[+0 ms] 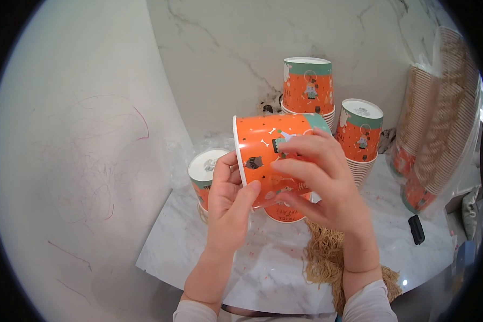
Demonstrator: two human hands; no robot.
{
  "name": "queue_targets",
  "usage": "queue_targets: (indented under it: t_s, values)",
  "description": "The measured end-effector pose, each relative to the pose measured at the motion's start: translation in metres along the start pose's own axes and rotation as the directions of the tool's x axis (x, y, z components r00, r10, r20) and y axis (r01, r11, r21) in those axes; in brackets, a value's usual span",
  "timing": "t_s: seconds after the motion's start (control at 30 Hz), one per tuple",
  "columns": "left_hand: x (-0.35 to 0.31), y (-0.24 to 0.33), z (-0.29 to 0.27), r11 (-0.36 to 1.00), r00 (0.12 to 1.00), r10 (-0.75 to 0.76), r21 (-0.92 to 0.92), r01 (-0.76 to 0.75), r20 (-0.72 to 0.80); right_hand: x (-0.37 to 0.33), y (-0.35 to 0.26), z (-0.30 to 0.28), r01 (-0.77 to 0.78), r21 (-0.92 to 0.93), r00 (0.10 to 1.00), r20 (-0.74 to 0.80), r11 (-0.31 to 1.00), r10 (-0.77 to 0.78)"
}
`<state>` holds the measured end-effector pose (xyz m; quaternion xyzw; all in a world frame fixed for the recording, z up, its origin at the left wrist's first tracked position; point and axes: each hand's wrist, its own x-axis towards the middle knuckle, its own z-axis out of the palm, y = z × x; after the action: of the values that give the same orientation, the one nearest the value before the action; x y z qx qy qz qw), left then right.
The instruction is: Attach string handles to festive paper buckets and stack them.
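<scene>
An orange paper tub (263, 137) with a teal band and cartoon figures lies on its side in the air before me. My left hand (229, 201) grips it by the white rim, thumb on the outside and fingers at the mouth. Over the near side and teal end, my right hand (324, 180) has its fingers spread and slightly curved; whether the fingertips touch the tub, I cannot tell. Just beneath, another orange tub (284, 213) is partly hidden by the held one. Tan crinkled shreds (324, 249) spill across the table under my right forearm.
Upside-down stacks of matching tubs stand at the back (308, 88), back right (362, 134) and left (204, 170). Tall bagged stacks (440, 112) lean at the right, near a small black object (416, 229). A scribbled white wall (102, 161) borders the marbled table (198, 252).
</scene>
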<state>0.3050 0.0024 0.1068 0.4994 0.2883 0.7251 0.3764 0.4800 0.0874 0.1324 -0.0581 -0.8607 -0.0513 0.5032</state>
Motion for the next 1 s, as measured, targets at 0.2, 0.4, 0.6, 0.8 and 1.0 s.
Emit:
queue_targets:
  t_s: [0.2, 0.4, 0.6, 0.8, 1.0]
  values:
    - [-0.001, 0.000, 0.007, 0.999, 0.998, 0.040, -0.036, -0.041, -0.043, 0.000, -0.009, 0.009, -0.041, -0.026, 0.999, 0.034, 0.999, 0.041]
    - [0.000, 0.001, 0.008, 1.000, 0.999, 0.012, -0.009, -0.012, -0.030, -0.002, -0.007, 0.010, -0.032, -0.068, 0.997, 0.069, 0.997, 0.037]
    - [-0.002, 0.001, 0.000, 0.999, 1.000, 0.014, -0.031, -0.013, 0.023, -0.001, -0.007, 0.009, -0.038, -0.043, 0.995, 0.091, 0.998, 0.042]
    - [-0.006, 0.007, 0.007, 1.000, 1.000, -0.010, 0.000, 0.010, -0.001, -0.001, -0.002, 0.009, -0.029, 0.044, 0.999, 0.038, 0.999, 0.027]
    - [-0.004, 0.011, 0.010, 0.996, 0.998, -0.067, -0.064, 0.068, 0.006, -0.002, 0.003, 0.010, -0.002, 0.012, 0.999, 0.048, 1.000, 0.002]
